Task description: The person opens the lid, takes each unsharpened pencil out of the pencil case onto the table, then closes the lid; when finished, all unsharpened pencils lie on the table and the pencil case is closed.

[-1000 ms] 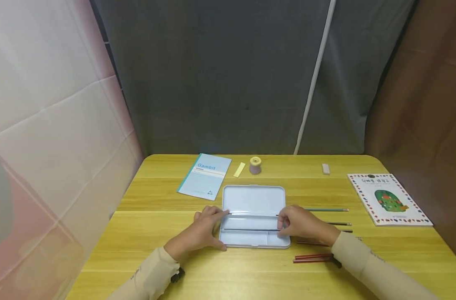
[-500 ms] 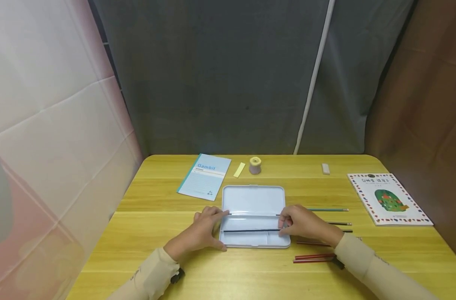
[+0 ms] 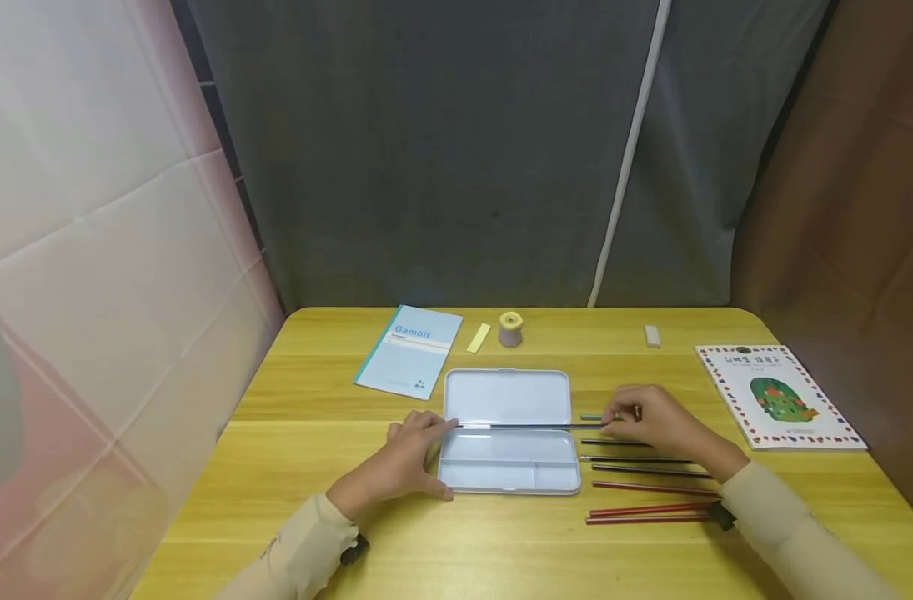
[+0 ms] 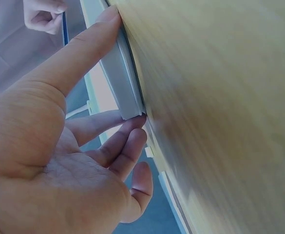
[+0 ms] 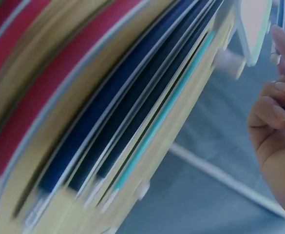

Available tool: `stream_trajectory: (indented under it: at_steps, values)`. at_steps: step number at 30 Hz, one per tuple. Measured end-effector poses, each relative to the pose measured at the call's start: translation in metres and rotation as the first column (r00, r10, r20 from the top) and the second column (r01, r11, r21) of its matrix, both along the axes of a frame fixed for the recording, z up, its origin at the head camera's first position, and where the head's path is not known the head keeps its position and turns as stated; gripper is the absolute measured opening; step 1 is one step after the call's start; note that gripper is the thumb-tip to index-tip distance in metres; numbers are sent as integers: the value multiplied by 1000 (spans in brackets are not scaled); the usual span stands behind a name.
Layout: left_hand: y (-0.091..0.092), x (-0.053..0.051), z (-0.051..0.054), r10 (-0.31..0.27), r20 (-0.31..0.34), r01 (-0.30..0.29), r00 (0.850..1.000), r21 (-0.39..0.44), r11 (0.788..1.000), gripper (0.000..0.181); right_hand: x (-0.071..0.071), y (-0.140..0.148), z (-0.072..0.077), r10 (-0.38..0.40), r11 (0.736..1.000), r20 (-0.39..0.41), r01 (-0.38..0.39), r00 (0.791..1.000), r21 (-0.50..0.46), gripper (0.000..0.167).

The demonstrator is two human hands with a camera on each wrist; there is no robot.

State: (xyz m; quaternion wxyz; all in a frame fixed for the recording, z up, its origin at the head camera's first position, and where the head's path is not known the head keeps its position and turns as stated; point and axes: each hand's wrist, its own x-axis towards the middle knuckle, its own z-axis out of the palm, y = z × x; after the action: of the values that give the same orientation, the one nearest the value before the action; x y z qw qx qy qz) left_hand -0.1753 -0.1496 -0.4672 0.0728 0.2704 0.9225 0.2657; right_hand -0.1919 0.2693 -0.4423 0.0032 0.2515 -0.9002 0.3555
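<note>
A white pencil case [image 3: 507,396] lies with its lid raised on the table; a divider splits its lower tray. At its left side, my left hand [image 3: 392,458] grips the edge between thumb and fingers, thumb at the near corner, index finger by the hinge. The left wrist view shows the thumb stretched along the side of the case [image 4: 120,80]. My right hand [image 3: 654,421], right of the case, pinches a dark pencil [image 3: 531,427] near one end. That pencil stretches leftward across the hinge line. Its held end also shows in the right wrist view, beside the right hand [image 5: 278,107].
Several pencils lie in rows under the right forearm, red ones [image 3: 644,521] nearest. Toward the back are a blue notebook [image 3: 411,354], a yellow strip [image 3: 479,338], a yellow-topped spool-shaped item [image 3: 510,330] and a white eraser [image 3: 652,336]. A picture book [image 3: 779,396] lies right.
My right hand has moved right and away from me, taking the dark pencil from over the tray to the hinge line. More of the pencils on the table show. The left hand has stayed put.
</note>
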Motion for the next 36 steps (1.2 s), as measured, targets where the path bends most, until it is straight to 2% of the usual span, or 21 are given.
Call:
stream_trajectory:
  at_steps: [7, 11, 20, 24, 29, 36]
  values:
    - [-2, 0, -2, -5, 2, 5, 1000, -1, 1000, 104, -3, 35, 0, -40, 999, -117, 37, 992, -29, 12]
    - [-2, 0, -1, -4, 1, 4, 1000, 10, 1000, 105, -3, 53, 4, -58, 998, -137, 57, 989, -9, 12]
    - [-2, 0, 0, 2, 13, -2, 1000, 16, 1000, 104, -6, 94, 9, -112, 994, -123, 110, 986, -23, 10]
    - [-2, 0, 0, 0, 14, -1, 1000, 14, 1000, 104, -9, 109, 9, -173, 985, -122, 172, 977, -19, 7]
    - [-2, 0, 1, 0, 14, 0, 1000, 11, 1000, 104, -9, 122, 6, -239, 969, -112, 244, 964, 32, 4]
    - [-1, 0, 1, -3, 5, 3, 1000, 12, 1000, 105, -14, 128, 1, -232, 970, -92, 237, 968, 49, 4]
